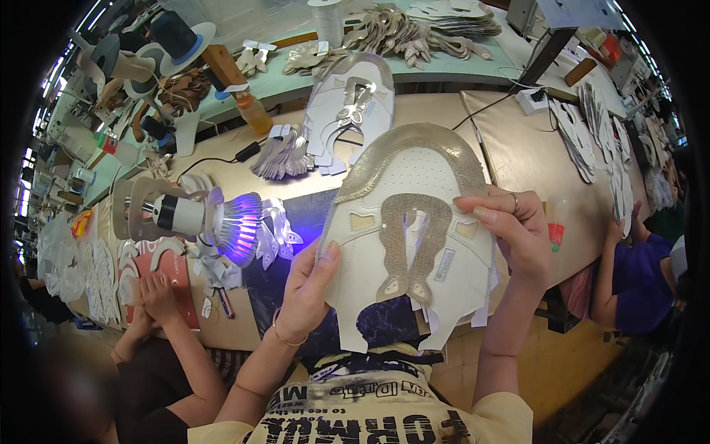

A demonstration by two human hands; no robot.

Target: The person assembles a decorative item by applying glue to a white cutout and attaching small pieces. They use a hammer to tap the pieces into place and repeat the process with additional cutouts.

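Both of my hands hold up one flat, white shoe-upper template (pixel 410 244) in front of my chest, above the near edge of the bench (pixel 510 148). My left hand (pixel 307 292) grips its lower left edge, thumb on the front and fingers behind. My right hand (pixel 510 229), with a ring on one finger, pinches its right edge, thumb lying across the face. A glittery gold band (pixel 414 144) arches over the top of the template, and a gold piece shaped like a keyhole (pixel 414 240) sits in its middle.

Just left of the template, a lamp with a violet glow (pixel 237 226) points over a dark mat (pixel 296 214) on the bench. A second white template (pixel 351 107) lies farther back, near the far edge, with a fan of grey cut pieces (pixel 285 155) beside it. An orange bottle (pixel 253 111) stands behind those. At the left edge, another person's hands (pixel 151 292) rest on a red sheet (pixel 174 274). At the right edge, a person in a purple top (pixel 640 270) leans toward the bench.
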